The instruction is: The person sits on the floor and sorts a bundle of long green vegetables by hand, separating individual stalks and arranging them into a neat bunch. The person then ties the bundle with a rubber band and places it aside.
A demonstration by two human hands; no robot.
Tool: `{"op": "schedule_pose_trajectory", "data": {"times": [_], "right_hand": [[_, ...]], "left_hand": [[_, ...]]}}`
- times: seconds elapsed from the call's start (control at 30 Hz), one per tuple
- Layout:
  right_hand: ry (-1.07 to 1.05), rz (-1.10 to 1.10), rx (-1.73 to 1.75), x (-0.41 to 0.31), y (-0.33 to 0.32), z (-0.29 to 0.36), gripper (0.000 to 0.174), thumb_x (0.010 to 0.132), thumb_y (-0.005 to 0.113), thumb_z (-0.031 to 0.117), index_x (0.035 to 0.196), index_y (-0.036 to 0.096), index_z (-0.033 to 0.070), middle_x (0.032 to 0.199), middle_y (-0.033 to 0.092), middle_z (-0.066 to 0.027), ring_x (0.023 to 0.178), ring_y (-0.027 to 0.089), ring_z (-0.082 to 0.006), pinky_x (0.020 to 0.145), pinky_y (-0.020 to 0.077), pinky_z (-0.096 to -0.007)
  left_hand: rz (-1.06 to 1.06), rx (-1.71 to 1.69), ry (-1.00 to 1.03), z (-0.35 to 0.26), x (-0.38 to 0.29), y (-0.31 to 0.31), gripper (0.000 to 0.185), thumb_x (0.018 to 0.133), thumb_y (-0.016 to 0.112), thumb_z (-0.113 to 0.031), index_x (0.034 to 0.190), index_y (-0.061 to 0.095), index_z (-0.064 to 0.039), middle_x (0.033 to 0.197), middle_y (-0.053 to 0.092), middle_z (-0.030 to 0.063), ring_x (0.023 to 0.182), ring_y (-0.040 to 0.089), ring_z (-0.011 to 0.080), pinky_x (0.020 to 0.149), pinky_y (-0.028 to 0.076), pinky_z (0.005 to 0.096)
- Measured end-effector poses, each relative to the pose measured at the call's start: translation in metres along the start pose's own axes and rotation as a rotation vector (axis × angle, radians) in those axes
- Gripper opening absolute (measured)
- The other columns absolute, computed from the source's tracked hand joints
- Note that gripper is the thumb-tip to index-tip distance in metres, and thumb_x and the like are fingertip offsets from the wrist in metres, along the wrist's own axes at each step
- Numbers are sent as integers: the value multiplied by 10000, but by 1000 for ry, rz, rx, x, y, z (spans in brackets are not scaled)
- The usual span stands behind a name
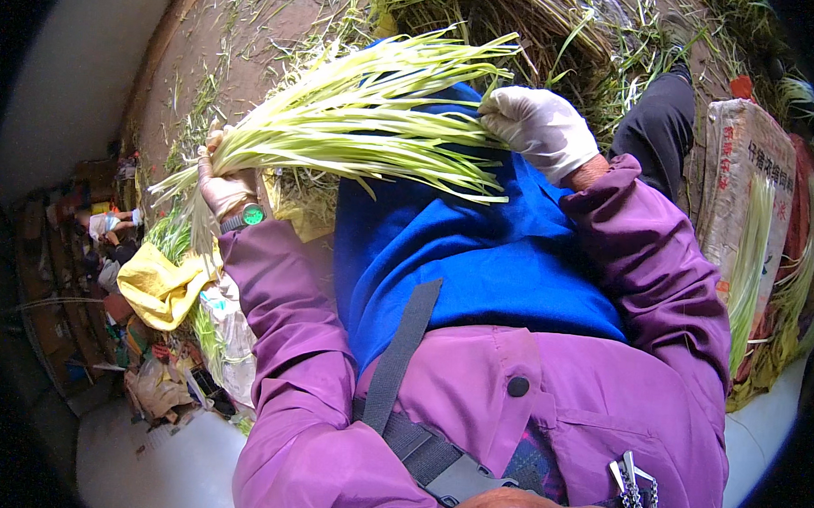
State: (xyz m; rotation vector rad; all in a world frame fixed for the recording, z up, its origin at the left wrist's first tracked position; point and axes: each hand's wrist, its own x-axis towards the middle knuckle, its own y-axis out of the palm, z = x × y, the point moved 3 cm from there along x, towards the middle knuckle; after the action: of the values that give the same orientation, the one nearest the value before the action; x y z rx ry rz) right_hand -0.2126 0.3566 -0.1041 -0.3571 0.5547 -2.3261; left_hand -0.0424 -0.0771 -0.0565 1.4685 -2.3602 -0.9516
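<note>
My left hand (226,181), in a pale glove, grips a bunch of yellow-green chives (358,116) near its whitish stem ends. The long leaves fan out to the right over a blue apron (475,257) on my lap. At the leaf tips, my right hand (538,127) in a white glove has its fingers pinched together. A bit of green leaf shows at those fingertips, though the palm side is hidden. A watch (252,214) with a green face sits on my left wrist.
Printed sacks (745,153) stand at right, with pale chives (750,269) lying on them. Cut leaves litter the brown floor (252,56). Darker dry stalks (546,22) lie ahead. At left are a yellow cloth or bag (164,288), a white sack (230,335) and cluttered shelves (59,266).
</note>
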Motion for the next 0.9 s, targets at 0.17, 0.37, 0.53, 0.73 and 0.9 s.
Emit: {"op": "schedule_pose_trajectory", "data": {"times": [0.17, 0.37, 0.53, 0.73, 0.9], "right_hand": [[17, -46, 102, 0, -10, -3, 119, 883, 669, 129, 963, 662, 41, 772, 647, -89, 700, 604, -180, 652, 493, -307], [82, -130, 243, 2, -36, -23, 136, 868, 676, 165, 927, 654, 45, 751, 623, -126, 675, 585, -203, 648, 474, -320], [271, -275, -9, -2, -61, -52, 158, 874, 660, 144, 1015, 665, 74, 855, 689, -120, 753, 647, -205, 710, 501, -316], [283, 132, 383, -11, -15, -44, 306, 864, 698, 203, 1121, 655, 43, 926, 712, -121, 832, 661, -199, 756, 514, -328], [277, 309, 4, -14, -1, -25, 255, 815, 715, 218, 1023, 685, 74, 845, 688, -149, 804, 668, -257, 733, 507, -364]], "left_hand": [[-43, 70, 27, -1, -1, -4, 211, 950, 523, -219, 1017, 570, -24, 1019, 626, 119, 1064, 569, 323, 1011, 417, 566], [76, 8, -21, -6, 6, -8, 212, 947, 523, -214, 1021, 583, -24, 1045, 639, 124, 1058, 579, 327, 990, 440, 564], [24, 64, 9, -8, 11, -19, 211, 950, 522, -220, 1024, 581, -32, 1067, 644, 139, 1063, 591, 336, 977, 457, 568], [18, 47, 17, -10, 15, -26, 233, 952, 521, -222, 1059, 595, -29, 1081, 646, 154, 1066, 597, 338, 978, 459, 566], [-4, 78, 15, -12, 18, -37, 229, 949, 528, -215, 1052, 592, -21, 1098, 641, 155, 1091, 585, 338, 1001, 444, 554]]}}
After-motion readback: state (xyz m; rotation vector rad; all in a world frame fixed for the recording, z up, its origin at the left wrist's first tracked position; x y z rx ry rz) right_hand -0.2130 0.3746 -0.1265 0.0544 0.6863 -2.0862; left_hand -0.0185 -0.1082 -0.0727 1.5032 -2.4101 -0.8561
